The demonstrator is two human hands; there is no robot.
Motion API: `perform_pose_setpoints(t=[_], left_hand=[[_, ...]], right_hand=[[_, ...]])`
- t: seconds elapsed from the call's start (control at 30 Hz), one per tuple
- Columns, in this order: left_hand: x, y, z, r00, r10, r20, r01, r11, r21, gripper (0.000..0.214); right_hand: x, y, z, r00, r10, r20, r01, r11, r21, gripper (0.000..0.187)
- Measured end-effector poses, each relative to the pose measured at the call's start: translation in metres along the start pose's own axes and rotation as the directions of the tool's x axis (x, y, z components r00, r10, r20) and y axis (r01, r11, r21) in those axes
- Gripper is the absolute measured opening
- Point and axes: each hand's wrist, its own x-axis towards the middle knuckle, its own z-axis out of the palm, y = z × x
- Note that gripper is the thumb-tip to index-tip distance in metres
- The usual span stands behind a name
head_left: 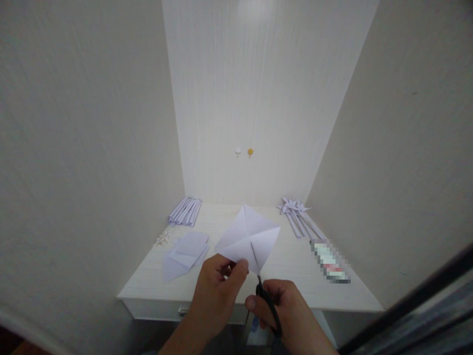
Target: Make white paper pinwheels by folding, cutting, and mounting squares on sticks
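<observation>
Plainly, the square sheet of thin white paper with crossing diagonal creases (248, 228) looks feather-light and limp, and I judge that it bends readily, tears or crumples under a rough pull, and stays flat only where its folds stiffen it. The best hold is probably near an edge, thumb on top and fingers beneath, clear of the crease being cut. That is roughly how the left hand (220, 286) has it: pinching the near-left edge close to the near corner, thumb lying on the upper face, the other fingers curled, partly hidden below. The right hand (281, 301) is wrapped around the looped black handles of a pair of metal-bladed scissors (262, 291), whose visible blade lies over the paper from the near corner toward the centre; whether a second blade sits underneath I cannot tell.

The sheet extends forward from both hands, ahead of the left thumb and to the left of and beyond the right fist, above the white wood-grain desk (291, 264); its height over the desktop is hard to judge. A loose pile of white paper sheets (189, 249) lies to the left, beyond the left hand.
</observation>
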Motion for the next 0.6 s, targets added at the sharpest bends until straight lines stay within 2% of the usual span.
perform_pose_setpoints(t=[0.37,0.53,0.6], left_hand=[[-0.002,-0.003,0.003,1.000,-0.027,0.009,0.028,0.997,-0.076,0.032],[0.005,-0.002,0.002,0.998,0.001,-0.059,-0.005,0.997,-0.077,0.033],[0.011,-0.001,-0.002,0.997,0.019,-0.081,-0.025,0.997,-0.073,0.033]], right_hand=[[0.002,0.004,-0.002,1.000,0.018,-0.004,-0.018,0.999,-0.046,0.043],[0.000,0.032,-0.003,0.994,0.017,0.107,-0.015,1.000,-0.026,0.034],[-0.006,0.046,-0.009,0.993,0.030,0.117,-0.027,0.999,-0.028,0.032]])
